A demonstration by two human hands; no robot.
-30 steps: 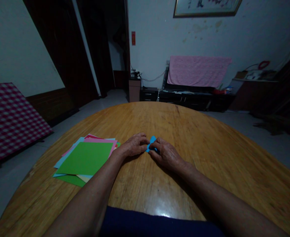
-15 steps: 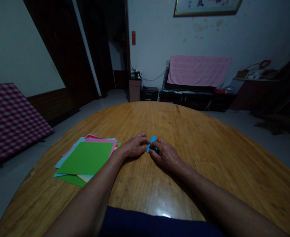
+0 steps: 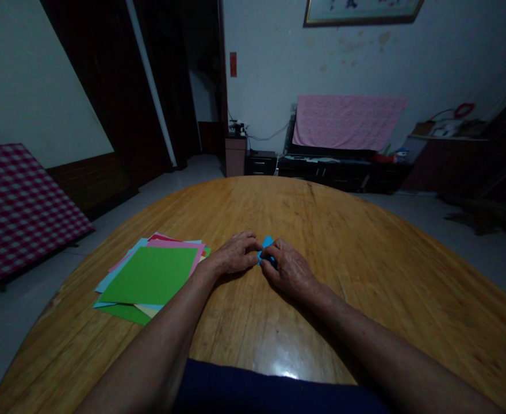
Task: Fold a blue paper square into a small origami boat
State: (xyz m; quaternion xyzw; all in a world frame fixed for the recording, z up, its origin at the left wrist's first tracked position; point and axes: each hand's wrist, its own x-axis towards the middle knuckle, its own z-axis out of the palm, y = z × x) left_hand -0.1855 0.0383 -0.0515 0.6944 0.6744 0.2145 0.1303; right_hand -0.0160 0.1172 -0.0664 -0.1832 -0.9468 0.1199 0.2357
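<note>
A small folded piece of blue paper (image 3: 268,241) lies on the wooden table, partly covered by my fingers. My right hand (image 3: 288,269) pinches its near part between thumb and curled fingers. From the other side, my left hand (image 3: 238,253) rests low on the table, its fingers and thumb closed at the paper's left edge. The exact folds are hidden under the fingertips. Left of my left forearm lies a loose stack of coloured paper sheets (image 3: 149,276), a green one on top, with pink, light blue and red edges showing beneath.
The round wooden table (image 3: 365,253) fills the foreground. Beyond it stands a low black cabinet (image 3: 322,171) by the wall, with a pink cloth (image 3: 348,122) draped over something above it. A red-and-white checked cloth (image 3: 20,213) covers an object at the far left.
Both hands stay almost still around the blue paper, with only a slight shift of the fingers. The stack of sheets has not moved; the view tilts very slightly.
</note>
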